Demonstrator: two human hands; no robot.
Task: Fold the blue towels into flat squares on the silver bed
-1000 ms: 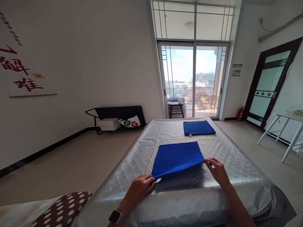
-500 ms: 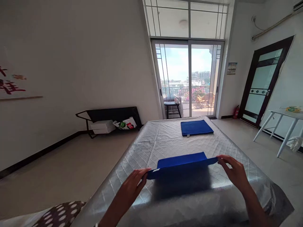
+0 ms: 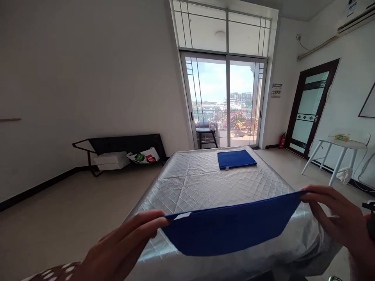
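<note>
My left hand (image 3: 125, 238) pinches the left upper corner of a blue fabric panel (image 3: 234, 228), close to a small white label. At its right upper corner, my right hand (image 3: 336, 212) grips the panel between thumb and fingers. The panel hangs between both hands with its lower edge curved, held above a silver quilted cover (image 3: 202, 187). Farther off on the cover lies a second, flat blue fabric piece (image 3: 236, 159) with a white tag at its near edge.
A low black bench-like frame (image 3: 125, 144) stands by the left wall with white boxes (image 3: 109, 160) and a printed bag (image 3: 143, 157). Beyond the cover are sliding glass doors (image 3: 227, 101). To the right stand a small white table (image 3: 341, 144) and a dark-framed door (image 3: 312, 109).
Both hands have drawn the blue panel nearer and raised it, so its broad face hangs down towards me. The view has turned slightly right. The far blue piece stays on the cover.
</note>
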